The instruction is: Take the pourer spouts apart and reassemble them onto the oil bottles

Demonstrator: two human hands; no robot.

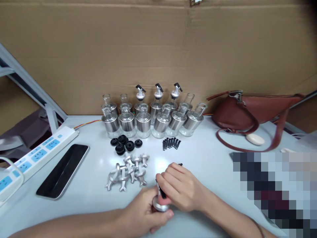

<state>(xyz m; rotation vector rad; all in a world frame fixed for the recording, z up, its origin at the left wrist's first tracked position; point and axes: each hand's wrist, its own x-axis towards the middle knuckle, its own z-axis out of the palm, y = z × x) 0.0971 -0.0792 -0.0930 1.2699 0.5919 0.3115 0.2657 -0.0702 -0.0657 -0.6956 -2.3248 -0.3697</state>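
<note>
My left hand (146,210) is closed round a silver pourer spout (160,204) near the front edge of the table. My right hand (182,188) is closed over the top of the same spout, its fingers on a black lever (162,192). Fingers partly cover both parts. Beyond my hands lie several loose silver spouts (123,178), several black rubber stoppers (130,145) and a row of small black levers (170,142).
Glass bottles with steel bands (143,124) stand in two rows at the back; three in the rear row carry spouts. A power strip (39,155) and a phone (63,170) lie left. A brown bag (262,109) rests right, beside a white oval object (255,139).
</note>
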